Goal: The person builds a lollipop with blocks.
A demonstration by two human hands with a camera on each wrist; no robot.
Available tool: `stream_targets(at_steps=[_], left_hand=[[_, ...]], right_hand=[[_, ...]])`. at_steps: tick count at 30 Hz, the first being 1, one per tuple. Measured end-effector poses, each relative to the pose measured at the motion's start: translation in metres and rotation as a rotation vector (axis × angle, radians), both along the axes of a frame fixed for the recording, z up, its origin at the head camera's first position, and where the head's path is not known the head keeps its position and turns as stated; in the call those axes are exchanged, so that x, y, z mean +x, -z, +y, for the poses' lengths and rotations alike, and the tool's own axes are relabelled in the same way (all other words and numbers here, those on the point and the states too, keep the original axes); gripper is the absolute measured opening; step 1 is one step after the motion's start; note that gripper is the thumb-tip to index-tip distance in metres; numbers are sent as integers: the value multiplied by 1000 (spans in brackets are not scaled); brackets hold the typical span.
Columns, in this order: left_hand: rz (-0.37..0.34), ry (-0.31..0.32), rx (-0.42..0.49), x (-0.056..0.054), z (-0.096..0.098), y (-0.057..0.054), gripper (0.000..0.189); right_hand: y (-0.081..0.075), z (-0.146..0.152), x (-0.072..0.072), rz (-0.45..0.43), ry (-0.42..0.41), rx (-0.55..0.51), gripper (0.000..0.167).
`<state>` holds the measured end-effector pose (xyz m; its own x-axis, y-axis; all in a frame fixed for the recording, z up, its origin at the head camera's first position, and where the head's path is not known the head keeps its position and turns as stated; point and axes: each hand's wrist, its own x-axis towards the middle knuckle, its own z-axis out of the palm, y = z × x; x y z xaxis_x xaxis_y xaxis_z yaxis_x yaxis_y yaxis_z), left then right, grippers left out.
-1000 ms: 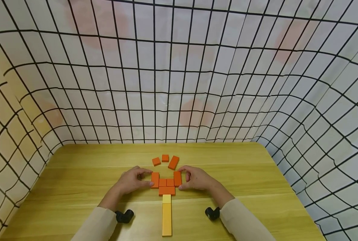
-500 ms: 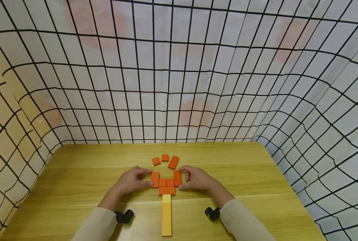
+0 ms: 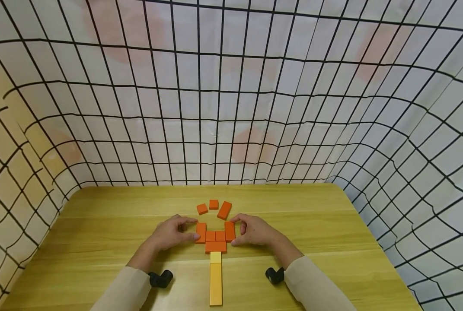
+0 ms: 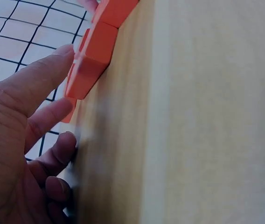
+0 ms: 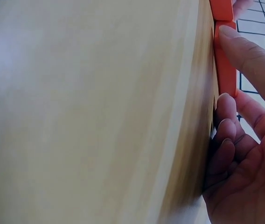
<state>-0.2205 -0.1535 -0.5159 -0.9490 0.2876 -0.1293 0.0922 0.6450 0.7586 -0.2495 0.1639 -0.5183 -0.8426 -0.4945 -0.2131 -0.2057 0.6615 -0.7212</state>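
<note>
My left hand (image 3: pixel 171 233) holds an upright-lying orange block (image 3: pixel 201 232) by its edge, thumb near the front end and index finger at the back corner. On the other side, my right hand (image 3: pixel 256 231) grips a matching orange block (image 3: pixel 229 231) in the same manner. Between these blocks sit two small orange squares (image 3: pixel 215 236), above a crosswise orange block (image 3: pixel 215 246). A small yellow block (image 3: pixel 215 257) and a long yellow-orange block (image 3: pixel 216 284) run down from it. In the left wrist view, the thumb (image 4: pixel 53 74) meets the orange block (image 4: pixel 93 60); the remaining fingers are curled.
Behind the joined blocks lie two loose orange squares, the left one (image 3: pixel 202 209) and the middle one (image 3: pixel 213 204), and a tilted orange rectangle (image 3: pixel 225 210). A wooden table (image 3: pixel 313 216) carries everything. Black-gridded white walls (image 3: pixel 200 129) rise at its back and sides.
</note>
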Motion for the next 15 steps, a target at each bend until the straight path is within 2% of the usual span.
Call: stream_targets(at_steps=[5,10,15], left_hand=[[-49,-18,32,-7,3,-2,49],[-17,-81,-29,-13,8,-2,39],[3,-130,-60,-24,15,-6,35]], right_hand=[[-1,0,1,9,0,13,59],[-2,0,2,7,-11,9,58],[-2,0,0,4,-14,1,59]])
